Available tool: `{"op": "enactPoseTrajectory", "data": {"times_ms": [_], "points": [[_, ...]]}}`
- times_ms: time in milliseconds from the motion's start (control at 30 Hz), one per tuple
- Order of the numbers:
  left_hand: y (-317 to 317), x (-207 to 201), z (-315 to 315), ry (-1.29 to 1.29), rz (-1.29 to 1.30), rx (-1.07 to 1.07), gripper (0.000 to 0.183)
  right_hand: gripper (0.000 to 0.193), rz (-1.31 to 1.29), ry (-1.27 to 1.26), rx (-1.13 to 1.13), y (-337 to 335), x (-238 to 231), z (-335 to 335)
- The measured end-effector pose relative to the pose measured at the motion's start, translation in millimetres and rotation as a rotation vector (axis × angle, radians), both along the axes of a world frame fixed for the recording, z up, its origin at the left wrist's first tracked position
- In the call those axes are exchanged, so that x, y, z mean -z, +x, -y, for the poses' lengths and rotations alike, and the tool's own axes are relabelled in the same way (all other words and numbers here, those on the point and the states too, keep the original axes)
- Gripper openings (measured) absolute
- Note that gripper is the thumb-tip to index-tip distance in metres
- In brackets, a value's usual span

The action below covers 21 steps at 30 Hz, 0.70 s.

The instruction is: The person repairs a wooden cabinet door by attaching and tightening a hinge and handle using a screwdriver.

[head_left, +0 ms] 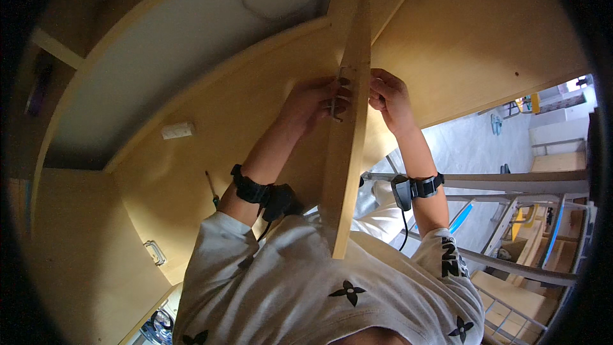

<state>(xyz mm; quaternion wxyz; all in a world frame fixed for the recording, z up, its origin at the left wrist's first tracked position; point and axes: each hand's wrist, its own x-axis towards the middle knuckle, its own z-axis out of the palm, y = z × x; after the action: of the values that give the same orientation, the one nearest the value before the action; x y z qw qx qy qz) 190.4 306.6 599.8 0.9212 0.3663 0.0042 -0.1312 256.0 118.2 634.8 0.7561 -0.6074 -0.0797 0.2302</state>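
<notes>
A light wooden door panel (pixel 349 179) stands nearly edge-on in front of me, its near end close to my shirt. On its left face is a slim metal pull handle (pixel 337 114). My left hand (pixel 317 101) is at this handle, fingers curled round it against the panel. Across the panel, my right hand (pixel 391 97) is close to the right face, fingers bent and pinched together. Whatever lies between those fingertips is too small or hidden to make out.
A screwdriver (pixel 212 188) and a small white box (pixel 177 130) lie left on the wooden surface. Another metal handle (pixel 154 252) is at lower left. Metal bed-frame rails (pixel 511 182) and a ladder (pixel 501 225) stand to the right, above a grey floor (pixel 466 147).
</notes>
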Motion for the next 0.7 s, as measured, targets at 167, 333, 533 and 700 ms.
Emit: {"op": "enactPoseTrajectory", "data": {"times_ms": [167,333,533,700], "points": [[5,-6,-5,0.238,0.086,0.011,0.03,0.014,0.205,-0.314,0.195,-3,-19,-3],[10,-8,-1,0.261,0.072,0.018,0.031,0.017,0.395,-0.286,0.19,6,-3,4],[16,-9,-4,0.375,0.075,0.064,0.028,0.016,0.426,-0.321,0.146,5,-7,3],[13,-22,-6,0.475,0.077,0.009,0.026,0.016,0.47,-0.451,0.165,0,-18,-5]]}}
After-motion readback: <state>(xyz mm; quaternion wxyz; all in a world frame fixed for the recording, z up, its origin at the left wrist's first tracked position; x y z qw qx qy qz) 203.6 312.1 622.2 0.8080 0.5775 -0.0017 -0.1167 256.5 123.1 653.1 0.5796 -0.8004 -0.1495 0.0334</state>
